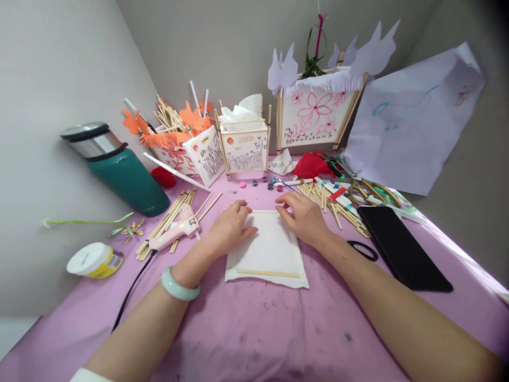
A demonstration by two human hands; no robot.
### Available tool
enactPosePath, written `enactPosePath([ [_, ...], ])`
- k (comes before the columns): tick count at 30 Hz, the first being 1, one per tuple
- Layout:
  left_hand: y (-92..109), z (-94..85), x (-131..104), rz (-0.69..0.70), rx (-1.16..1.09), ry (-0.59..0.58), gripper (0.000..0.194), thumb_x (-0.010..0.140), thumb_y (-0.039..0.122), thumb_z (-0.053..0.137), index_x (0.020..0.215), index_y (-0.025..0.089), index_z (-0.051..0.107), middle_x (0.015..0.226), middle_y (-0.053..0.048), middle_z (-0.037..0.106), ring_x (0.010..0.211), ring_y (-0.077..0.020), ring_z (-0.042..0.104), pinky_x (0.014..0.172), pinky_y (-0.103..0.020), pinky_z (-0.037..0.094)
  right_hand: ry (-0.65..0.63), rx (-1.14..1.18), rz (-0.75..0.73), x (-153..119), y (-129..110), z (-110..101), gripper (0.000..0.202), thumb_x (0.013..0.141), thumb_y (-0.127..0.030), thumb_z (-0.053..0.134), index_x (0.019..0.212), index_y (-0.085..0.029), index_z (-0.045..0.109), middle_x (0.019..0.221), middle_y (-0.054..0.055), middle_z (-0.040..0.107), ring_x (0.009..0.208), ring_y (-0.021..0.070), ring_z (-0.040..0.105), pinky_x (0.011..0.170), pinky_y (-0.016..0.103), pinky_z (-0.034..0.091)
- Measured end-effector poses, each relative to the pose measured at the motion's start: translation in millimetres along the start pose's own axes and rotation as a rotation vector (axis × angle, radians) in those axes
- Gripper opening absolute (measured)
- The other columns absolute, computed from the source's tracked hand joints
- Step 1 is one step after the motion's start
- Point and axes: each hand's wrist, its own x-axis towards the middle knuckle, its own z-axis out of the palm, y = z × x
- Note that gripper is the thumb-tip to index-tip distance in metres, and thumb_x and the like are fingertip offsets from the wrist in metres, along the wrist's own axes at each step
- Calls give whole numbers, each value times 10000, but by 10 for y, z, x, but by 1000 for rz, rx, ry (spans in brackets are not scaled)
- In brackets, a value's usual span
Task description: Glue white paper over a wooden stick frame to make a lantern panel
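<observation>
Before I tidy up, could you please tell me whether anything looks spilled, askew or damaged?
Dark spots, perhaps paint stains, mark the purple tablecloth in front of the white sheet, whose near edge looks slightly wavy rather than straight.

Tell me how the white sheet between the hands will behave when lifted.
The white sheet is probably light and floppy: it looks thin, and its near edge ripples. The thin stick near that edge might stiffen it if attached, or roll off if loose; the picture doesn't show which.
</observation>
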Motion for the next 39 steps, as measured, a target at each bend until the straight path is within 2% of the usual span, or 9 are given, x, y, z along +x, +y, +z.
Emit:
enactPosePath([
  [3, -11, -212, -189, 18, -49, 51, 219, 871, 305, 568, 1027, 157, 613, 1149, -117, 567, 1063, -232, 550, 928, -384, 454, -129, 48, -46, -101, -110, -175, 141, 899, -220, 508, 833, -181, 626, 844, 52, 647, 806, 184, 583, 741, 300, 413],
  [7, 116, -398, -672, -18, -115, -25, 215, 919, 256, 471, 893, 184, 672, 943, -65, 617, 878, -180, 585, 796, -327, 483, -283, 159, -119, -425, -291, -439, 187, 925, -248, 486, 872, -193, 656, 846, 57, 631, 777, 164, 572, 705, 288, 420],
  [14, 249, -212, -1337, -3, -208, -54, 233, 918, 262, 481, 1057, 247, 668, 1051, -81, 582, 942, -200, 543, 810, -352, 462, -410, 66, -221, -1008, -544, -563, 190, 914, -228, 505, 982, -238, 682, 851, 63, 601, 752, 179, 528, 676, 337, 396],
  [21, 233, -261, -1406, 44, -213, -11, 227, 923, 227, 473, 1073, 255, 642, 1070, -59, 609, 964, -188, 542, 852, -353, 447, -349, 81, -249, -1136, -541, -574, 198, 884, -222, 553, 1048, -248, 659, 927, 79, 619, 819, 210, 554, 721, 381, 447],
  [23, 128, -326, -1406, 21, -165, 69, 219, 923, 219, 464, 1049, 250, 640, 1072, -53, 614, 989, -186, 546, 882, -351, 444, -310, 104, -240, -1172, -499, -590, 190, 873, -222, 566, 1036, -252, 659, 940, 79, 623, 832, 211, 571, 721, 373, 467],
  [27, -287, -450, -1370, -328, 171, 309, 295, 904, 226, 442, 1159, 177, 582, 1203, -132, 559, 1115, -273, 504, 957, -447, 415, -99, 87, -172, -1226, -379, -621, 193, 882, -233, 543, 1035, -264, 656, 962, 74, 631, 851, 204, 608, 709, 338, 494],
  [30, -587, -472, -1310, -508, 390, 118, 359, 856, 191, 431, 1185, 122, 559, 1110, -165, 608, 1072, -334, 523, 897, -489, 436, -27, 46, -113, -1221, -338, -636, 178, 906, -246, 508, 979, -251, 670, 930, 63, 641, 810, 185, 624, 696, 315, 495],
  [33, -741, -424, -1233, -562, 479, -39, 458, 829, 174, 421, 1277, 105, 485, 1056, -162, 628, 1075, -354, 526, 873, -478, 441, -10, 31, -47, -1206, -357, -641, 155, 902, -247, 527, 934, -227, 678, 920, 58, 640, 797, 175, 623, 703, 306, 492],
  [39, -833, -350, -1135, -599, 433, -63, 629, 830, 266, 463, 1400, 52, 303, 1189, -211, 570, 1103, -367, 526, 911, -463, 425, 30, 86, 95, -1187, -404, -666, 115, 882, -177, 567, 887, -177, 682, 888, 59, 613, 787, 156, 594, 678, 278, 474],
])
